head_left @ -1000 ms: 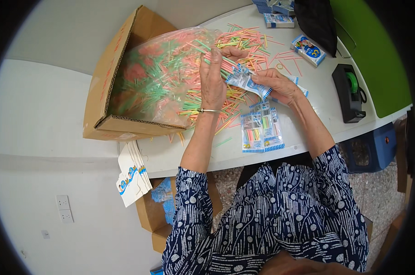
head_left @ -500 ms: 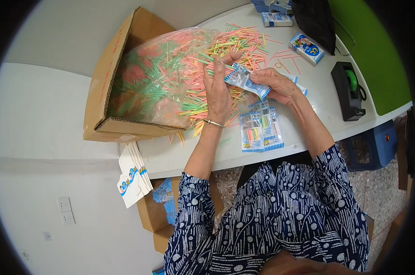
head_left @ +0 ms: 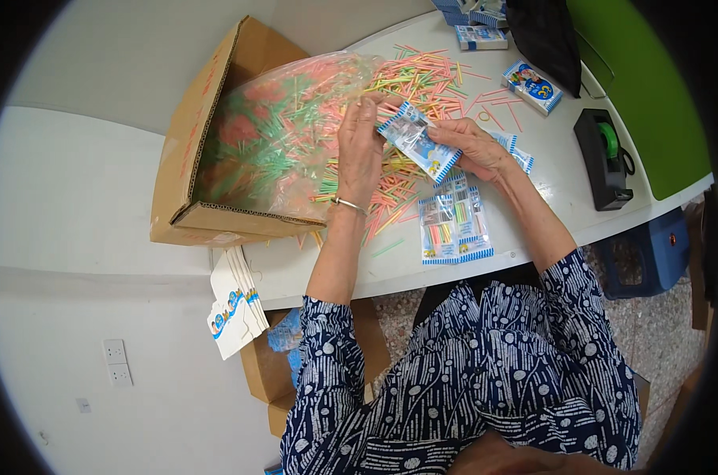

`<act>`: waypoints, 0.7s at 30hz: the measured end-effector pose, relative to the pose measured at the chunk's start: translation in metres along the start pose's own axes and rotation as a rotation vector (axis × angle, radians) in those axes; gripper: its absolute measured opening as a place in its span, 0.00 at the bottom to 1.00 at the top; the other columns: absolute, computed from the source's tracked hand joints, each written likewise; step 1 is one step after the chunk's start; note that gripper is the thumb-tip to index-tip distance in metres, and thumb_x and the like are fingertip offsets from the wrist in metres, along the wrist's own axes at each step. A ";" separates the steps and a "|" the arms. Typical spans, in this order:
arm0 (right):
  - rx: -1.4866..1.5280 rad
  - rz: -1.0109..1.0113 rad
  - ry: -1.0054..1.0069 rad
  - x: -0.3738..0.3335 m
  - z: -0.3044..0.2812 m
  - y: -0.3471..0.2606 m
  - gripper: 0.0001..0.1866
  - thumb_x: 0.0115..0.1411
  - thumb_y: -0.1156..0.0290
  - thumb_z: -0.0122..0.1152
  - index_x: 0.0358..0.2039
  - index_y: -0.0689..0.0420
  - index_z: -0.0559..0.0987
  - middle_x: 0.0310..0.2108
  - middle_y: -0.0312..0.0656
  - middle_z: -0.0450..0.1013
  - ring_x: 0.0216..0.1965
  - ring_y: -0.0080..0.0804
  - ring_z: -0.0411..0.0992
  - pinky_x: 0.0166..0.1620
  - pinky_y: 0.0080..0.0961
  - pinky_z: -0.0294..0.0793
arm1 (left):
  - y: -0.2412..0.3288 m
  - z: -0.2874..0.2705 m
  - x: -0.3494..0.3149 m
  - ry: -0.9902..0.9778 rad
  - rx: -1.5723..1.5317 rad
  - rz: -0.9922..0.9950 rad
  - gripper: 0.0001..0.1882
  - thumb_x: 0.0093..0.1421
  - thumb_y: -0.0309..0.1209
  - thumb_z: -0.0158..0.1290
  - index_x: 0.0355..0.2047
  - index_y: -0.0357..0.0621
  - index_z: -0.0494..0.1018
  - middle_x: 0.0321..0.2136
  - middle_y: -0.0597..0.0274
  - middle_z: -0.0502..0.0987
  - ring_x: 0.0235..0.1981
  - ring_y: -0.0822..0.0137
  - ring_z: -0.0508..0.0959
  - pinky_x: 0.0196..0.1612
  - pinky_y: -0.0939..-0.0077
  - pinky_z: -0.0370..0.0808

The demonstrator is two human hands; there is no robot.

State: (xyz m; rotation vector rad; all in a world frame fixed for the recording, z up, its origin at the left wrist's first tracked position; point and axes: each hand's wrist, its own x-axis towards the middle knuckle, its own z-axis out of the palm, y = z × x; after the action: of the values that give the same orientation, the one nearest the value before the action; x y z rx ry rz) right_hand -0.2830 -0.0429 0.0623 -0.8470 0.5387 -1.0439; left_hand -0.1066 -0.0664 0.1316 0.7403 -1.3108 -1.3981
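Observation:
My right hand point(head_left: 471, 149) pinches a small clear plastic pouch point(head_left: 422, 144) with blue-striped ends and blue print. At the pouch's upper left end, my left hand point(head_left: 360, 142) is closed around a few thin pink sticks point(head_left: 389, 103). Their tips meet the pouch end; how far they go inside is hidden. Behind my hands spreads a loose heap of thin pink, green and yellow sticks point(head_left: 422, 75). Nearer me lie filled pouches point(head_left: 455, 226) with coloured sticks showing through, partly overlapping. Another pouch point(head_left: 520, 155) lies partly behind my right wrist.
An open cardboard box point(head_left: 186, 150) on its side holds a clear bag of sticks point(head_left: 276, 119). To the right stand a black tape dispenser point(head_left: 600, 158) and a small printed box point(head_left: 533, 85). A black cloth point(head_left: 542, 39) hangs behind. Folded white cartons point(head_left: 236, 309) hang at the table's left edge.
My left hand has shifted slightly left, and the pouch has turned so more of its printed face shows. The green sticks seen above my left hand earlier no longer stick out there.

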 end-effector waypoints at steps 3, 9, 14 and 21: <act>-0.007 -0.017 0.008 0.001 0.000 0.001 0.17 0.59 0.61 0.59 0.43 0.61 0.76 0.33 0.34 0.76 0.33 0.17 0.74 0.36 0.17 0.75 | 0.005 -0.004 0.006 0.000 -0.076 0.023 0.15 0.67 0.38 0.43 0.40 0.37 0.70 0.37 0.56 0.78 0.37 0.73 0.75 0.40 0.78 0.73; 0.000 0.004 -0.021 0.006 -0.001 0.008 0.15 0.59 0.62 0.59 0.40 0.60 0.76 0.33 0.33 0.76 0.33 0.17 0.74 0.36 0.16 0.75 | 0.006 -0.001 0.009 -0.114 0.290 0.057 0.19 0.68 0.41 0.41 0.40 0.37 0.72 0.32 0.60 0.77 0.36 0.73 0.74 0.41 0.78 0.71; 0.023 -0.007 -0.059 0.002 0.001 0.008 0.15 0.60 0.63 0.58 0.42 0.60 0.76 0.33 0.33 0.76 0.33 0.17 0.74 0.36 0.16 0.74 | 0.014 0.005 0.005 -0.270 0.677 -0.131 0.25 0.67 0.45 0.39 0.49 0.35 0.70 0.39 0.57 0.77 0.43 0.66 0.74 0.49 0.74 0.68; 0.022 -0.092 0.050 0.001 0.009 0.002 0.15 0.60 0.66 0.59 0.43 0.62 0.76 0.34 0.34 0.76 0.33 0.16 0.73 0.37 0.17 0.74 | 0.011 -0.001 0.000 -0.218 0.672 0.080 0.17 0.63 0.36 0.48 0.44 0.34 0.73 0.33 0.59 0.78 0.36 0.72 0.76 0.40 0.77 0.71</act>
State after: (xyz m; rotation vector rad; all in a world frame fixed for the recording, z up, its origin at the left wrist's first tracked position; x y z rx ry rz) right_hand -0.2751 -0.0399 0.0655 -0.8347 0.5332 -1.1557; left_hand -0.1031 -0.0655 0.1426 0.9744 -1.9984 -0.9829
